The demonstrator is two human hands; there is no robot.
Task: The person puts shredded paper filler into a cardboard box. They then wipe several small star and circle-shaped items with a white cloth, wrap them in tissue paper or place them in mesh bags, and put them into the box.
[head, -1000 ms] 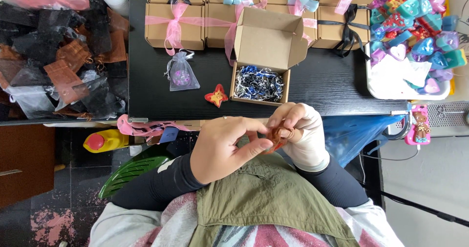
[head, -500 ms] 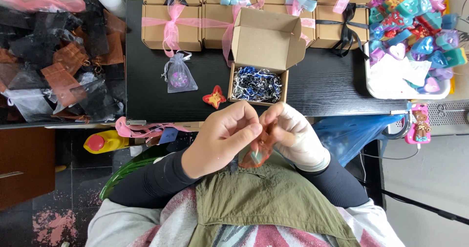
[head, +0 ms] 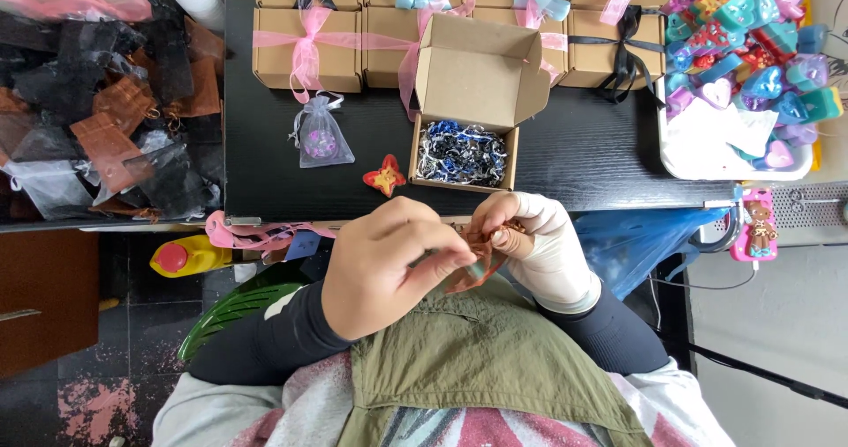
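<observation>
Brown organza pouch pinched between both hands — left, right — over black table edge.

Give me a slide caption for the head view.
Both hands, left and right, hold a brown mesh pouch below an open box.

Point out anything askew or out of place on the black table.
Little stands out. A red-and-yellow butterfly-shaped piece lies loose beside the open cardboard box of blue-and-white shredded filler, and a small sheer drawstring pouch lies on the black table.
</observation>
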